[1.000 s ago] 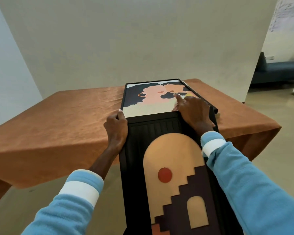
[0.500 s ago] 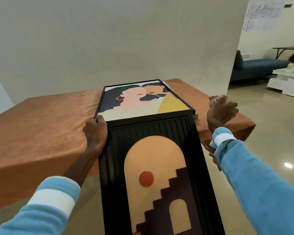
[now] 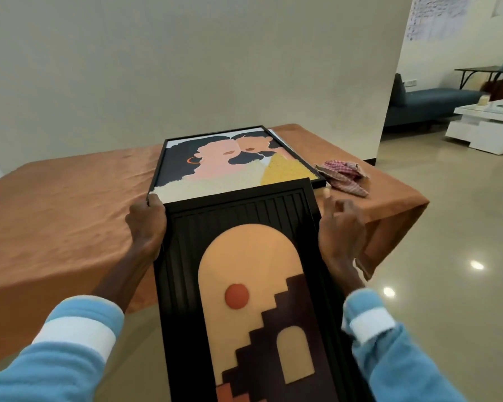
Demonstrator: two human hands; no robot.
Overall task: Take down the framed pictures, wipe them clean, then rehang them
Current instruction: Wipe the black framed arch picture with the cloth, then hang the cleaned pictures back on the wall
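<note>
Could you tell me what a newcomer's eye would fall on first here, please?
The black-framed arch picture fills the foreground, the left hand gripping its left edge and the blurred right hand at its right edge. Its top overlaps a portrait picture lying on the orange-draped table, with a checked cloth right of it.

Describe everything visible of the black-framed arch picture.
The arch picture is tall, its wide black ribbed frame around an orange arch, red disc and dark stairs. Its far end overlaps the portrait picture on the table. The left hand grips its left edge; the right hand, blurred, is at its right edge.
</note>
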